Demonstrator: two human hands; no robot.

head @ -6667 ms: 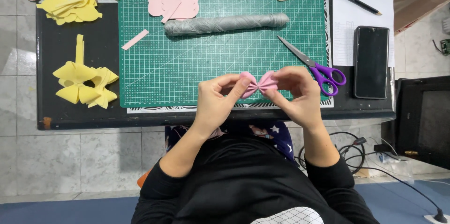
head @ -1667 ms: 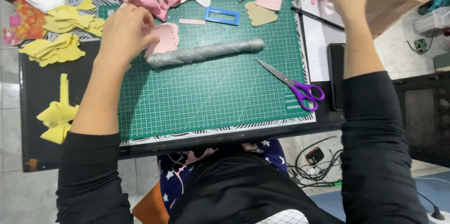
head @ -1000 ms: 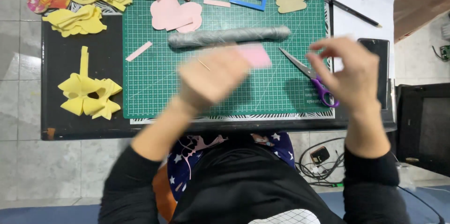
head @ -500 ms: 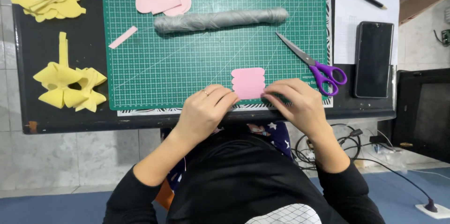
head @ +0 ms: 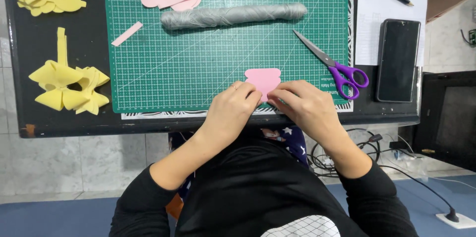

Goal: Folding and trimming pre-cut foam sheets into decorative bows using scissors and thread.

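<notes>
At the near edge of the green cutting mat point(head: 198, 68), both hands meet on a pink foam cutout point(head: 263, 77). Left hand point(head: 232, 105) pinches the piece's lower left corner, fingers closed on it; right hand point(head: 305, 104) pinches the lower right part, fingers likewise closed on it. The cutout lies flat on the mat, its scalloped top edge pointing away from the person, directly ahead of both grips; neither hand is clearly nearer. Its long axis cannot be judged, the lower part being covered. Purple-handled scissors point(head: 337, 68) lie just right of the right hand, blades angled up-left. A grey thread-wound roll point(head: 233, 15) lies crosswise farther up. Yellow foam bows point(head: 69, 88) sit on the black table point(head: 29, 118) at left
</notes>
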